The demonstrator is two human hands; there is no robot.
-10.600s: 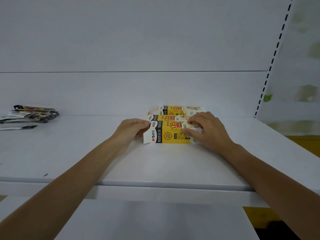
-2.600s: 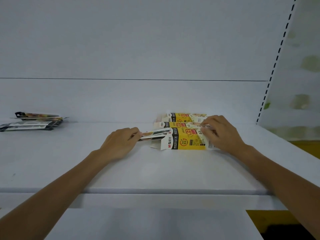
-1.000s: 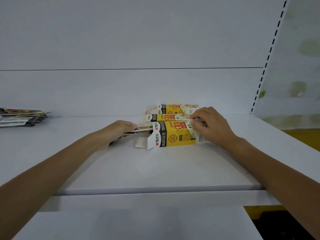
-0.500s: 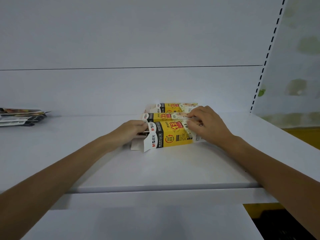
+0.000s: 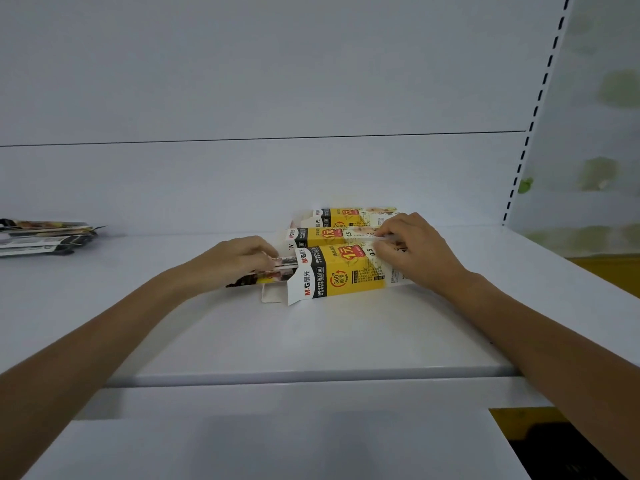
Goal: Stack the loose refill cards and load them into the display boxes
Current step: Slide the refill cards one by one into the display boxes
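Note:
Three yellow and white display boxes lie on their sides in a row on the white shelf (image 5: 311,341). The nearest display box (image 5: 341,275) has its left end flap open. My left hand (image 5: 239,261) grips a small stack of refill cards (image 5: 273,271) whose right end sits inside that open end. My right hand (image 5: 412,252) holds the right part of the nearest box from above, fingers curled over its top edge. The middle box (image 5: 318,235) and the far box (image 5: 343,216) lie right behind it.
A pile of loose refill cards (image 5: 45,237) lies at the far left of the shelf. The white back panel rises behind the boxes, and a slotted upright (image 5: 533,116) stands at the right. A lower shelf (image 5: 277,445) juts out below.
Over the last second my left hand has kept working the card stack at the nearest box's open left end. My right hand stays on the box.

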